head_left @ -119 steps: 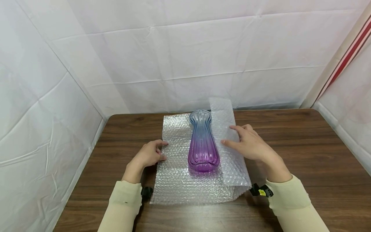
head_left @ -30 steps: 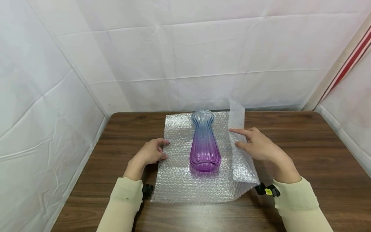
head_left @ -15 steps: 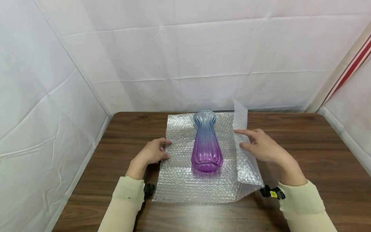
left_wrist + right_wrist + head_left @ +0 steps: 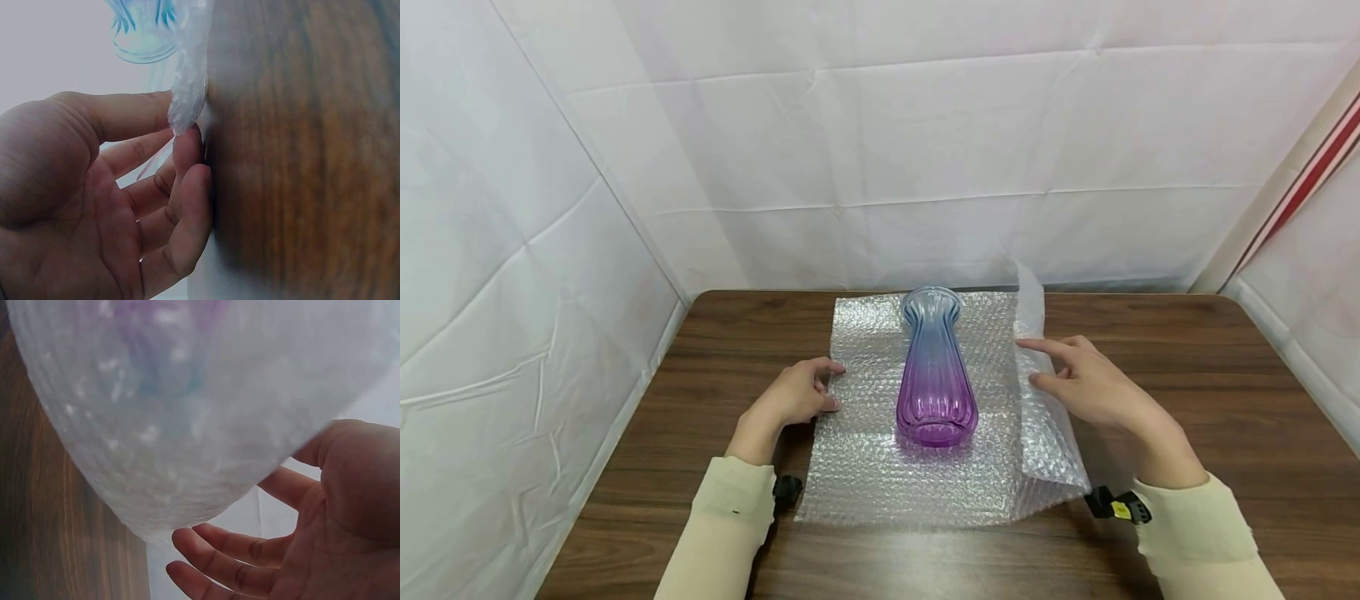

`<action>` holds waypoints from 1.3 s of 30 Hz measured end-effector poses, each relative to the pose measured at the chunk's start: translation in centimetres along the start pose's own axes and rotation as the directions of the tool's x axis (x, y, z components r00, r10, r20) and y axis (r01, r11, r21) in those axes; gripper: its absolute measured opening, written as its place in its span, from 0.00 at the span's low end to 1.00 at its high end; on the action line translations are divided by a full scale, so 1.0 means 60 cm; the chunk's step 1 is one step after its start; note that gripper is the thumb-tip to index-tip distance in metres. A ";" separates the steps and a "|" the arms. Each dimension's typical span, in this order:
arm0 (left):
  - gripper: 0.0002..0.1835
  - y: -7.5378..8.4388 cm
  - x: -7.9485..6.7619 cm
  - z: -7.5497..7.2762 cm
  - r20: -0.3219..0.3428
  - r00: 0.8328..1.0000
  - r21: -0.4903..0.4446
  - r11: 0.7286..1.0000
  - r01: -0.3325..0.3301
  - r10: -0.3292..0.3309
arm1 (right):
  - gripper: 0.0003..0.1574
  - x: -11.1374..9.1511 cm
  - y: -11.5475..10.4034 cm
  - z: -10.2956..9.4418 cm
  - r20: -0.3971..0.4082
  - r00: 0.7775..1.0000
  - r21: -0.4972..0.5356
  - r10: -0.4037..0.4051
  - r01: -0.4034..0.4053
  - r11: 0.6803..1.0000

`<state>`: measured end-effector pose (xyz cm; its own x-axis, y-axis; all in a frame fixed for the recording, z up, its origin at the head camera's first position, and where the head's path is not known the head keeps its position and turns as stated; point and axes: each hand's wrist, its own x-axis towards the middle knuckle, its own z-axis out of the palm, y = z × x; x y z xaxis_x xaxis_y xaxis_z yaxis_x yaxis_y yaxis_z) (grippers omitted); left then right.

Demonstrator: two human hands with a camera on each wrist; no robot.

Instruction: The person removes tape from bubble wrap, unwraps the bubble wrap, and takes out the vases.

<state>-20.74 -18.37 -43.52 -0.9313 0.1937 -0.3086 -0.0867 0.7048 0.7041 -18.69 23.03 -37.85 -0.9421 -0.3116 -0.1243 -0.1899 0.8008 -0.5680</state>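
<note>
In the head view a ribbed glass vase (image 4: 936,375), blue at the mouth and purple at the base, lies on its side on a sheet of bubble wrap (image 4: 865,467). My left hand (image 4: 790,393) holds the sheet's left edge between thumb and fingers; its wrist view shows the wrap edge (image 4: 189,81) at the thumb tip. On the other side, my right hand (image 4: 1093,383) grips the raised right flap (image 4: 1051,437) with thumb and forefinger. The right wrist view shows the wrap hiding those fingertips, the vase's colours blurred through it, and the remaining fingers (image 4: 212,559) loosely bent.
The brown wooden table (image 4: 1165,358) lies beneath everything, its far edge close behind the vase mouth. White sheeting (image 4: 925,142) hangs behind and at both sides. A red-striped strip (image 4: 1311,179) runs down the right corner.
The right hand has moved rightward, drawing the flap back from beside the vase so more of the sheet shows. The left hand has stayed at its edge; the view has shifted slightly.
</note>
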 end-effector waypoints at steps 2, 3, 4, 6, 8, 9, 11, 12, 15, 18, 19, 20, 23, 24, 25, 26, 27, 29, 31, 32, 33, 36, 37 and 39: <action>0.30 0.000 0.000 0.000 -0.001 1.000 0.002 1.000 -0.001 0.001 | 0.37 -0.001 0.003 0.000 0.006 1.000 0.007 0.006 -0.006 1.000; 0.30 0.000 0.000 0.000 -0.001 1.000 0.003 1.000 -0.003 0.003 | 0.37 -0.002 0.005 0.001 0.008 1.000 0.008 0.009 -0.009 1.000; 0.30 0.000 0.000 0.000 -0.002 1.000 0.004 1.000 -0.004 0.004 | 0.37 -0.003 0.006 0.001 0.010 1.000 0.009 0.010 -0.010 1.000; 0.30 0.000 0.000 0.000 -0.002 1.000 0.003 1.000 -0.004 0.004 | 0.37 -0.004 0.008 0.001 0.015 1.000 0.009 0.012 -0.012 1.000; 0.30 0.000 0.000 0.000 -0.002 1.000 0.001 1.000 -0.003 0.003 | 0.37 -0.004 0.011 0.001 0.015 1.000 0.003 0.011 -0.011 1.000; 0.30 0.000 0.000 0.000 -0.001 1.000 0.001 1.000 -0.002 0.002 | 0.37 -0.004 0.013 0.001 0.013 1.000 -0.001 0.010 -0.010 1.000; 0.30 0.000 0.000 0.000 -0.001 1.000 0.000 1.000 -0.001 0.001 | 0.37 -0.004 0.016 0.001 0.012 1.000 -0.005 0.009 -0.009 1.000; 0.30 0.000 0.000 0.000 -0.001 1.000 0.001 1.000 -0.001 0.001 | 0.37 -0.005 0.018 0.001 0.011 1.000 -0.006 0.010 -0.010 1.000; 0.30 0.000 0.000 0.001 -0.001 1.000 0.002 1.000 -0.006 0.006 | 0.37 -0.005 0.022 0.000 0.012 1.000 -0.009 0.015 -0.015 1.000; 0.30 -0.001 -0.001 0.000 0.000 1.000 0.004 1.000 -0.010 0.010 | 0.38 -0.006 0.024 -0.001 0.019 1.000 -0.010 0.022 -0.022 1.000; 0.30 -0.002 -0.001 0.000 0.000 1.000 0.004 1.000 -0.009 0.009 | 0.38 -0.006 0.025 -0.001 0.019 1.000 -0.011 0.022 -0.022 1.000; 0.30 -0.002 -0.001 -0.001 -0.001 1.000 0.004 1.000 -0.007 0.007 | 0.39 -0.006 0.026 -0.002 0.019 1.000 -0.012 0.023 -0.023 1.000; 0.30 -0.002 -0.001 -0.002 0.001 1.000 0.009 1.000 -0.004 0.004 | 0.39 -0.006 0.028 -0.003 0.022 0.999 -0.009 0.028 -0.027 1.000; 0.30 -0.002 -0.001 -0.002 0.001 1.000 0.009 1.000 -0.002 0.002 | 0.39 -0.006 0.029 -0.004 0.021 0.999 -0.010 0.028 -0.028 1.000; 0.30 -0.002 0.000 -0.002 0.000 1.000 0.009 1.000 -0.002 0.002 | 0.39 -0.006 0.030 -0.004 0.019 0.999 -0.010 0.030 -0.030 1.000; 0.30 -0.001 0.000 -0.002 0.000 1.000 0.011 1.000 -0.002 0.002 | 0.38 -0.006 0.031 -0.005 0.018 0.999 -0.008 0.033 -0.032 0.999; 0.30 -0.001 0.000 -0.002 -0.001 1.000 0.013 1.000 -0.003 0.003 | 0.38 -0.006 0.032 -0.006 0.016 0.999 -0.006 0.035 -0.035 0.999; 0.30 -0.001 0.000 -0.002 -0.003 1.000 0.011 1.000 -0.001 0.001 | 0.38 -0.006 0.034 -0.007 0.014 0.999 -0.002 0.037 -0.037 0.999; 0.30 0.000 -0.001 -0.001 -0.005 1.000 0.010 1.000 -0.002 0.002 | 0.38 -0.007 0.035 -0.008 0.014 0.999 0.004 0.044 -0.044 0.999; 0.30 0.001 -0.001 -0.001 -0.004 1.000 0.010 1.000 -0.003 0.003 | 0.38 -0.007 0.035 -0.008 0.013 0.999 0.007 0.047 -0.047 0.999; 0.30 0.001 -0.001 -0.001 -0.003 1.000 0.009 1.000 -0.004 0.004 | 0.38 -0.008 0.035 -0.008 0.012 0.999 0.009 0.050 -0.050 0.999; 0.30 0.002 -0.003 -0.001 0.001 1.000 0.004 1.000 -0.004 0.004 | 0.37 -0.009 0.036 -0.009 0.008 0.998 0.015 0.057 -0.057 0.998; 0.30 0.003 -0.004 -0.002 0.001 1.000 0.003 1.000 -0.004 0.004 | 0.37 -0.010 0.036 -0.009 0.007 0.998 0.016 0.058 -0.058 0.998; 0.30 0.003 -0.004 -0.003 0.002 1.000 0.002 1.000 -0.002 0.002 | 0.38 -0.010 0.037 -0.008 0.008 0.998 0.019 0.059 -0.060 0.998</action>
<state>-20.56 -18.41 -43.23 -0.9308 0.1962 -0.3083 -0.0842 0.7058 0.7034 -18.69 25.27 -38.64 -0.9495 -0.2674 -0.1643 -0.1281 0.8080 -0.5751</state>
